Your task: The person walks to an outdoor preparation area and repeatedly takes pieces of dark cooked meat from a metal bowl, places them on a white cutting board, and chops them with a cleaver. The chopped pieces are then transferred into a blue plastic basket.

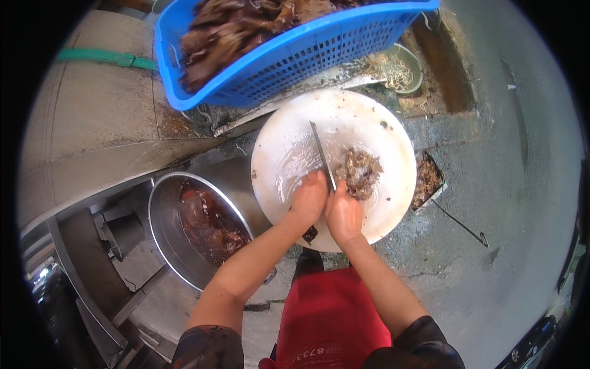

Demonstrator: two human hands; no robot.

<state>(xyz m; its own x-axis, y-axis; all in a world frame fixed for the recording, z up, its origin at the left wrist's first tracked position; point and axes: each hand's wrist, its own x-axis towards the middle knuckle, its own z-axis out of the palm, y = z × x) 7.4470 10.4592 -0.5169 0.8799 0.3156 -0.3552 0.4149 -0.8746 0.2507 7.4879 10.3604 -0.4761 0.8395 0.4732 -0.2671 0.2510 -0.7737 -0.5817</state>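
My right hand [345, 214] is closed on the handle end of a knife [322, 150], whose narrow edge or back faces up and points away from me over a round white chopping board [286, 120]. Close beside the blade on its left, my left hand [310, 198] rests low with bent fingers; what lies under them is hidden. A dark piece, perhaps meat [310, 234], shows at the board's near edge below my left wrist. To the right of the knife lies a heap of greyish-brown scraps [362, 173]. The board's surface looks wet.
A large metal pot [163, 235] holds dark red meat in liquid at left. A blue perforated crate [299, 57] full of brown meat stands beyond the board. A small green basket [418, 69] holds pale strands. At right are a scrap-filled dustpan-like container [427, 180] and a metal hook [461, 225].
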